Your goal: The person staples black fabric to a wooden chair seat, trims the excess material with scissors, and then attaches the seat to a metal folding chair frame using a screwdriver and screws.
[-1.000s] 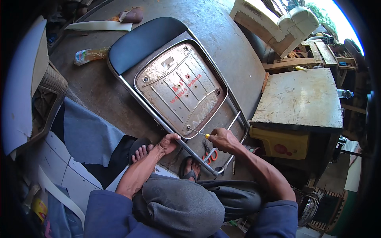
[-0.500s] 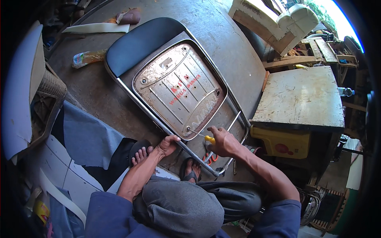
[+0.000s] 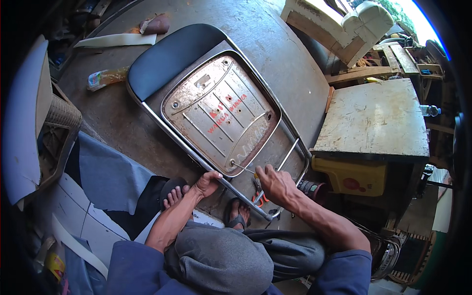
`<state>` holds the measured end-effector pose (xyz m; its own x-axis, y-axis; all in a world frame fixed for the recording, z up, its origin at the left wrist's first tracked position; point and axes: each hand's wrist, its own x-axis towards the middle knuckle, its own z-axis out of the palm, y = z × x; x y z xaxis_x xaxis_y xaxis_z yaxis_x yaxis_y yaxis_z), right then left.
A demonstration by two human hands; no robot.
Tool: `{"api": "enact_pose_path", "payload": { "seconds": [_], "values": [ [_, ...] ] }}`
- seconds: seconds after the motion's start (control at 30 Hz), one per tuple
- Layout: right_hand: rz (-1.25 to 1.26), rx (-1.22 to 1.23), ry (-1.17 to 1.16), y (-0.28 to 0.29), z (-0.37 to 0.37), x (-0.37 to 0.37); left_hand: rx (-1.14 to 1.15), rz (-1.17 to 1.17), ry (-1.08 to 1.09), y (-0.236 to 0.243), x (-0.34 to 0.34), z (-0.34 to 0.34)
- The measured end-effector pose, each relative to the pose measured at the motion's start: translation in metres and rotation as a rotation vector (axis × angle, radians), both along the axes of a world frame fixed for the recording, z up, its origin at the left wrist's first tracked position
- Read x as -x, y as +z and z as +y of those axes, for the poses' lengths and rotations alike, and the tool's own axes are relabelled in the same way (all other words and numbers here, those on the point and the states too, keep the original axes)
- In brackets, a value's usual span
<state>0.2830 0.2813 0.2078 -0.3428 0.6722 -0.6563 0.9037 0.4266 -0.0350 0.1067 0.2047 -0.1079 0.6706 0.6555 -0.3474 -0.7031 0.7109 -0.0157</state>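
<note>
A metal folding chair lies on the floor before me, its chrome tube frame [image 3: 241,192] slanting toward my feet. The rusty underside of its seat [image 3: 201,140] faces up, marked with red lettering, and the black padded backrest [image 3: 174,61] is at the far end. My left hand [image 3: 207,183] is closed round the near side tube, beside the seat's lower corner. In my right hand [image 3: 276,184] is a screwdriver [image 3: 244,169]; its yellow handle is mostly covered by my fingers. The tip meets the screw hole at that corner. Orange-handled pliers [image 3: 259,194] lie under the frame, below my right hand.
To the right stands a worn wooden-topped table [image 3: 371,120] with a yellow container [image 3: 351,176] beneath it. A plastic bottle [image 3: 105,77] and a white strip [image 3: 115,40] lie beyond the chair at left. Grey fabric [image 3: 113,169] is by my left foot. A wooden furniture frame [image 3: 319,32] stands behind.
My right hand has turned on the screwdriver, its fingers now covering more of the yellow handle. My left hand keeps its grip on the tube. The view has shifted slightly.
</note>
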Motion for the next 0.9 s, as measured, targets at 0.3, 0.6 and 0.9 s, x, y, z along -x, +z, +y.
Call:
{"api": "enact_pose_path", "payload": {
  "seconds": [0.3, 0.6, 0.9],
  "values": [
    [0.090, 0.113, -0.325, -0.004, 0.004, 0.014, 0.010, -0.027, 0.013, 0.000, 0.002, 0.001],
    [0.123, 0.205, -0.675, 0.000, 0.011, -0.016, -0.004, 0.082, -0.051, 0.044, 0.016, 0.017],
    [0.630, 0.001, -1.349, -0.071, -0.030, -0.090, -0.843, 1.525, -0.401, 0.165, 0.123, 0.140]
  ]
}}
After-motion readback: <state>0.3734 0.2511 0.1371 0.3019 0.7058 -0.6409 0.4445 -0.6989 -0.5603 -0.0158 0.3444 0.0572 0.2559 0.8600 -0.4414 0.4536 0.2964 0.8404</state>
